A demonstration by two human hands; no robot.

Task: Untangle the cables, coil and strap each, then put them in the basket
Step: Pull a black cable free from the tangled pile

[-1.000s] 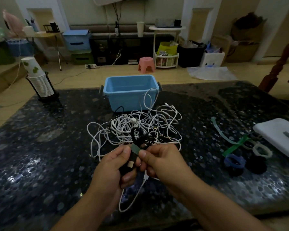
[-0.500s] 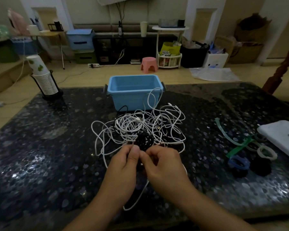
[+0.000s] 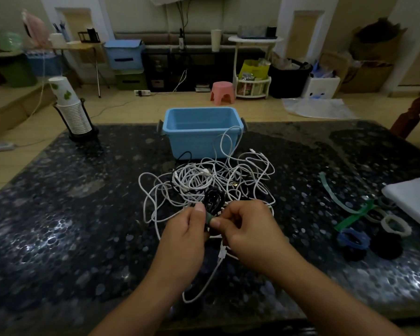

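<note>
Pinching a grey-green strap (image 3: 209, 218) wrapped on the small black cable coil (image 3: 213, 199), the left hand (image 3: 184, 235) and right hand (image 3: 249, 229) clamp it over the white cable tangle (image 3: 204, 180) on the counter (image 3: 58, 226), near the blue basket (image 3: 201, 132).

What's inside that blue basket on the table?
The blue basket looks empty: only bare inner walls show. Its near wall hides part of the floor. One white cable loops up against its front, outside.
</note>
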